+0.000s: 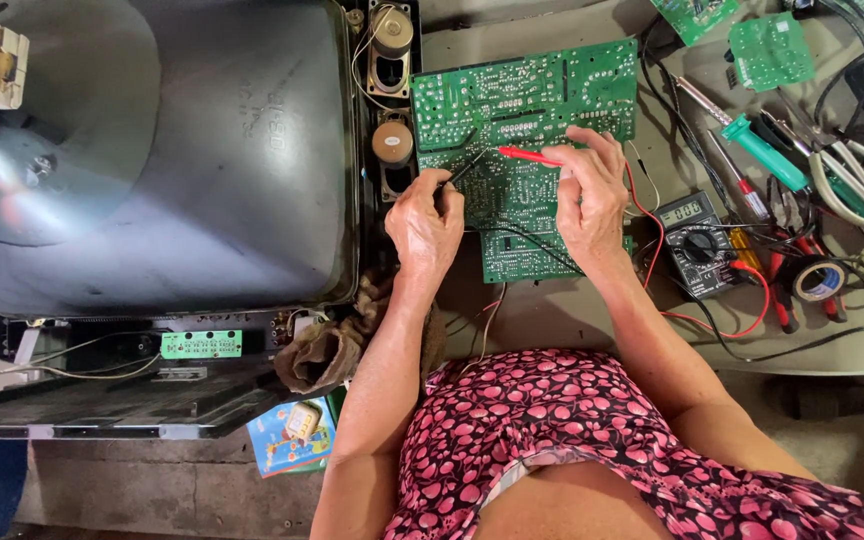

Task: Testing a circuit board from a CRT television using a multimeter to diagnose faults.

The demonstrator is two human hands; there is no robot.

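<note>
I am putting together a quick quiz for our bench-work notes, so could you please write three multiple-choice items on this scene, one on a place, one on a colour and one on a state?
1. Where does the multimeter lie?
A. On the picture tube
B. On the bench, to the right of the large green circuit board
C. On the person's lap

2. What colour is the probe in the right hand?
A. Red
B. Yellow
C. White

3. What is the left hand doing?
A. Resting open on the cloth
B. Holding scissors
C. Holding a black probe with its tip on the board

Answers: 1 B, the meter sits just past the board's right edge, its leads running toward the hands. 2 A, a red shaft sticks out of the right hand. 3 C, the fingers are closed round a dark probe that reaches the board.
</note>
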